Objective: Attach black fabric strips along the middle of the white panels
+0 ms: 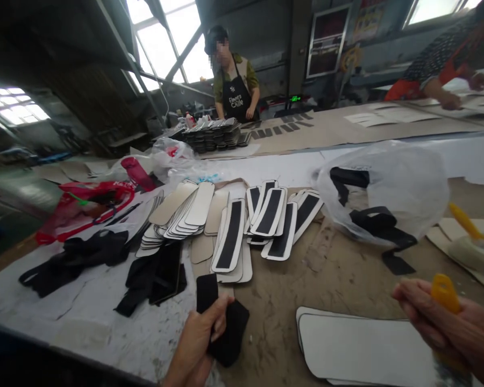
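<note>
A long worktable fills the view, its top stained and partly covered with white sheeting. Across its middle lies a spread of white-edged oblong panels with black fabric centres, fanned beside a stack of plain beige ones. To the right sits a clear plastic bag holding black strips; to the left, a red plastic bag and loose heaps of black fabric. At the near edge, between the two hands, lies a white panel flat on another of the same shape.

The left hand is closed around a black fabric piece — thumb on top, the cloth folded and resting low on the table just left of the white panel. The right hand grips a brush with a yellow handle, its fingers wrapped round it above the panel's right end.

Farther back, a person in a black apron stands behind a dark pile of panels — and another person's arms reach over paper at the upper right
</note>
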Available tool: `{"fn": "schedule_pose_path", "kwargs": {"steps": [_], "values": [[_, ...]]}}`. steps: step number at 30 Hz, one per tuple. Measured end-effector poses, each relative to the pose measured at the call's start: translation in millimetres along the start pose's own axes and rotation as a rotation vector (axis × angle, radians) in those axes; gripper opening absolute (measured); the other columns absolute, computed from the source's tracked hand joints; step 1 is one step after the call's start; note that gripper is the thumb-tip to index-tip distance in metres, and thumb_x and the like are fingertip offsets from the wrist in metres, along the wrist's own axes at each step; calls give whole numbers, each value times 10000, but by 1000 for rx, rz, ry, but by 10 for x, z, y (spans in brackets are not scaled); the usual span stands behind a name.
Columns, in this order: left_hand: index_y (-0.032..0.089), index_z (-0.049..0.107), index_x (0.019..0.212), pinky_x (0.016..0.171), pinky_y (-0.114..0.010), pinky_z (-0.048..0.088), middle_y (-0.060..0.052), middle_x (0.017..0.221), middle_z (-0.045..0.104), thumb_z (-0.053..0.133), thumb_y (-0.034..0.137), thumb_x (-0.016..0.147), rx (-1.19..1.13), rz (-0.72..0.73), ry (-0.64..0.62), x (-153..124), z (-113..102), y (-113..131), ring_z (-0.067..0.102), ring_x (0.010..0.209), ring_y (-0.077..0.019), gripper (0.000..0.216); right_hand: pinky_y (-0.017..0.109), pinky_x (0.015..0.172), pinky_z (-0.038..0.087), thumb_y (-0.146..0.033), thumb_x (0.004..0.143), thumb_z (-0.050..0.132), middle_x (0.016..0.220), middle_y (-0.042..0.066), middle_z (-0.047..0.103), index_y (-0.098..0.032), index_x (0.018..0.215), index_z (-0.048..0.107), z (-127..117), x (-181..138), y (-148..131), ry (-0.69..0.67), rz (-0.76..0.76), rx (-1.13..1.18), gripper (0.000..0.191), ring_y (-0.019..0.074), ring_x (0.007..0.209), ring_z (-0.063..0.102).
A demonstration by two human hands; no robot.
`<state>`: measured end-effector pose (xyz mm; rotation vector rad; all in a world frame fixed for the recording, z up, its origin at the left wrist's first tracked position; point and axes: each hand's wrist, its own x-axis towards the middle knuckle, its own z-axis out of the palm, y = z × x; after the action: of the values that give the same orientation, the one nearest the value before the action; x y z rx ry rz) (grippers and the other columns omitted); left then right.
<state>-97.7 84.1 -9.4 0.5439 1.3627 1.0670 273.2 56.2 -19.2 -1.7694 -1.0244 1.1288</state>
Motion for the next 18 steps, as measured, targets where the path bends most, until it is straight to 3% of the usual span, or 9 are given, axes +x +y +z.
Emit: {"fn": "schedule_pose_path", "kwargs": {"steps": [4, 8, 13, 18], "values": [[107, 605, 714, 397, -178, 128, 99, 442, 276, 769, 518, 564, 98, -85, -65, -81, 142, -182, 193, 407, -30, 468, 278, 366, 295, -775, 641, 552, 503, 24, 401, -266, 667, 602, 17, -174, -251, 27, 113, -5, 512, 148, 410, 361], [110, 592, 728, 408, -182, 115, 107, 442, 251, 772, 570, 505, 297, -86, -45, -175, 342, -218, 188, 407, -31, 542, 228, 376, 269, -783, 695, 489, 547, -2, 444, -197, 678, 560, -62, -261, -440, -9, -19, -118, 591, 110, 427, 352], [118, 574, 795, 406, -181, 158, 104, 452, 297, 786, 516, 517, 354, -52, -20, -132, 466, -213, 230, 417, -42, 530, 254, 457, 315, -609, 844, 387, 533, -9, 469, -208, 637, 502, -191, -270, -297, 1, -248, -519, 466, 141, 482, 428], [150, 543, 876, 391, -191, 251, 88, 484, 386, 722, 504, 611, 401, 257, 279, 190, 301, -123, 330, 404, -69, 477, 292, 489, 325, -568, 809, 333, 483, -9, 482, -237, 588, 472, -161, -244, -145, -25, -357, -679, 422, 163, 445, 456]]}}
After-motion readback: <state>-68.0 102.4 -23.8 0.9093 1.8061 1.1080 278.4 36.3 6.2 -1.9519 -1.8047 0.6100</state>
